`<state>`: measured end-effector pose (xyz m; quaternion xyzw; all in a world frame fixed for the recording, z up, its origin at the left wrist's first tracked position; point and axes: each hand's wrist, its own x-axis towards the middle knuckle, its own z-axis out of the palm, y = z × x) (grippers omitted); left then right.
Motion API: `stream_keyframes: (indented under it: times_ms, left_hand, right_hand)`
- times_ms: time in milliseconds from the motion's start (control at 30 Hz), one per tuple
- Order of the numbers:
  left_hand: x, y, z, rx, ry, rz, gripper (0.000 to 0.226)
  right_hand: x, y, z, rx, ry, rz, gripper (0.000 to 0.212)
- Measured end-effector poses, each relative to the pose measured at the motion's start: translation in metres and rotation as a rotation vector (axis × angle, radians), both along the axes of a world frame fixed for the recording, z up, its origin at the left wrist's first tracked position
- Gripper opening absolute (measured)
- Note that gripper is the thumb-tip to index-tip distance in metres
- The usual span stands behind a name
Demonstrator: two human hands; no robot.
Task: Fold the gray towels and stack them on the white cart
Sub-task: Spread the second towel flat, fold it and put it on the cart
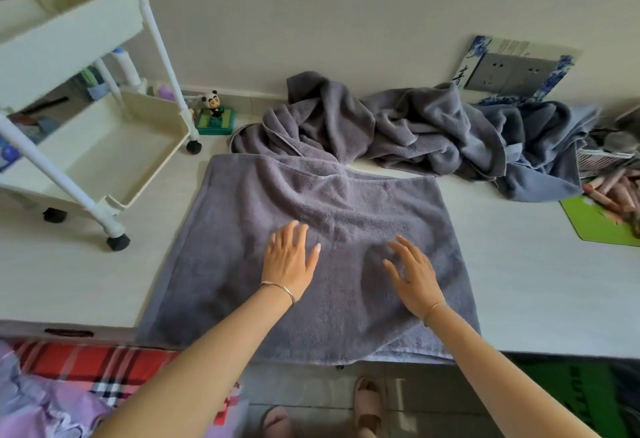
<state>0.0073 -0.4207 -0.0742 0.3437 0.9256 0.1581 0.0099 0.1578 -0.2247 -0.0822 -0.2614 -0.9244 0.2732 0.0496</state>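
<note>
A gray towel (242, 229) lies spread flat on the white table (536, 281), its near edge hanging over the table's front. My left hand (289, 257) rests palm down on its middle with straight fingers. My right hand (412, 273) is just to the right, fingers spread, at or slightly above the cloth. A crumpled heap of gray towels (398, 126) lies behind, against the wall, one corner trailing onto the flat towel. The white cart (114, 160) stands on the table at the left; no towel shows on its shelves.
A panda figurine (215, 113) stands between the cart and the heap. A bluish towel (547, 160), a green mat (595, 219) and clutter sit at the right. A wall socket plate (512, 72) is behind. A plaid cloth (86, 365) lies below the table's left front.
</note>
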Motion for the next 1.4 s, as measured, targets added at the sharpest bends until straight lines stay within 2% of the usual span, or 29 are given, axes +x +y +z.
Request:
stream_keyframes:
  times_ms: [67, 167, 433, 533, 567, 633, 700, 733, 833, 1000, 1067, 1200, 1300, 1400]
  left_hand:
    - [-0.016, 0.024, 0.010, 0.065, 0.020, -0.044, 0.050]
    - [-0.041, 0.057, 0.023, 0.057, 0.029, -0.112, 0.052]
    - [-0.097, 0.107, 0.022, -0.142, 0.052, 0.001, 0.040]
    - [-0.114, 0.111, 0.019, -0.251, 0.071, 0.001, 0.027]
    - [-0.120, 0.114, 0.019, -0.228, 0.087, 0.003, 0.021]
    - [-0.128, 0.116, 0.026, -0.060, 0.110, 0.014, 0.015]
    - [-0.136, 0.127, 0.033, 0.105, 0.110, 0.049, 0.013]
    - [-0.139, 0.132, 0.035, 0.125, 0.105, 0.063, 0.014]
    - [-0.143, 0.145, 0.024, 0.057, 0.071, 0.114, 0.016]
    - [-0.146, 0.150, -0.003, 0.031, 0.090, 0.203, 0.006]
    - [-0.147, 0.150, -0.008, 0.030, 0.121, 0.189, 0.009]
    - [-0.145, 0.155, -0.004, 0.044, 0.071, 0.237, 0.004]
    - [-0.132, 0.152, 0.000, 0.089, 0.029, 0.251, 0.025]
    - [-0.092, 0.142, -0.001, 0.075, 0.141, 0.062, 0.048]
  right_hand:
    - [-0.013, 0.024, 0.009, -0.028, 0.041, -0.024, 0.042]
    - [-0.037, 0.057, 0.025, -0.052, 0.089, -0.005, 0.043]
    - [-0.116, 0.128, 0.029, -0.017, 0.013, 0.111, 0.042]
    - [-0.137, 0.145, 0.019, -0.006, -0.049, 0.081, 0.037]
    - [-0.144, 0.154, 0.015, 0.020, -0.086, 0.086, 0.035]
    - [-0.145, 0.167, 0.013, 0.092, -0.148, 0.137, 0.026]
    - [-0.147, 0.181, 0.016, 0.090, -0.106, 0.165, 0.019]
    - [-0.147, 0.187, 0.018, 0.083, -0.053, 0.153, 0.019]
    - [-0.149, 0.199, 0.018, 0.143, 0.012, 0.104, 0.020]
    - [-0.142, 0.234, 0.005, 0.137, -0.256, 0.161, 0.025]
    - [-0.139, 0.244, 0.008, 0.089, -0.188, 0.159, 0.022]
    - [-0.138, 0.238, 0.004, 0.163, -0.077, 0.104, 0.020]
    - [-0.124, 0.215, 0.001, 0.142, 0.028, 0.066, 0.035]
    - [-0.089, 0.191, 0.000, 0.140, 0.205, 0.065, 0.037]
